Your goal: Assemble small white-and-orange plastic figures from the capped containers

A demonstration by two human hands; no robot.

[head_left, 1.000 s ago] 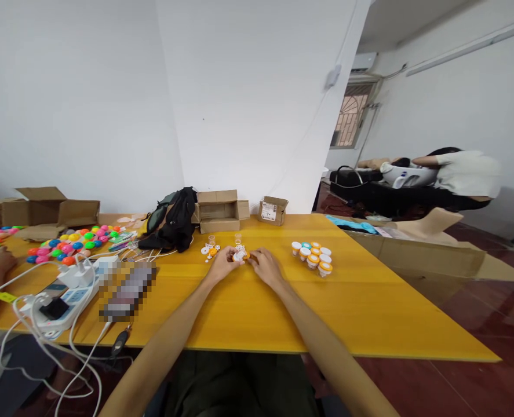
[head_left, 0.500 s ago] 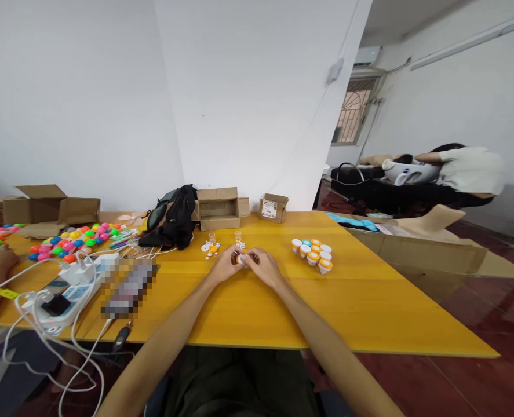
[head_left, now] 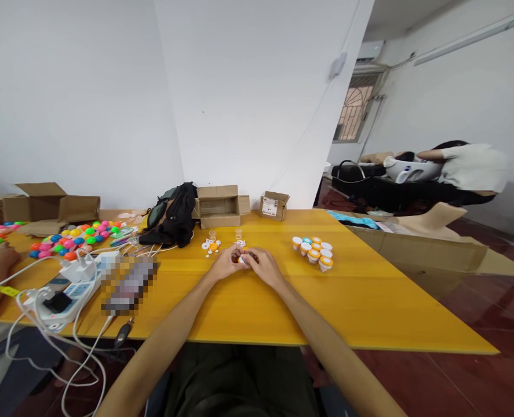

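Counter (head_left: 369,313): yellow-orange with a smooth, faintly glossy top; it spans the view beneath both hands
Walls (head_left: 248,87): plain white; they rise behind the counter
Floor (head_left: 500,324): dark red, shiny, tiled; visible at the right
Window (head_left: 354,113): curved metal bars; far right of the white corner
Person in white top (head_left: 474,168): bent over a white basin (head_left: 417,169) in the background
White-and-orange piece (head_left: 241,260): small, between the 2 hands, near the middle of the counter; largely hidden by fingers
Left hand (head_left: 226,264): grip closed on the piece, fingers curled
Right hand (head_left: 262,264): grip closed on the same piece, fingertips meeting the left hand's
Lidded cups (head_left: 313,253): clear plastic with round white, orange and teal lids; clustered to the right of the hands
Clear cups (head_left: 239,234): 2, open and round; beyond the hands, near small white parts (head_left: 206,246)
Cartons (head_left: 219,211): matte brown cardboard; at the back
Backpack (head_left: 178,219): black fabric, slumped; beside a carton
Balls (head_left: 69,245): smooth, brightly coloured; heaped at the left
Power strip (head_left: 76,296): white plastic; curling white cables around it
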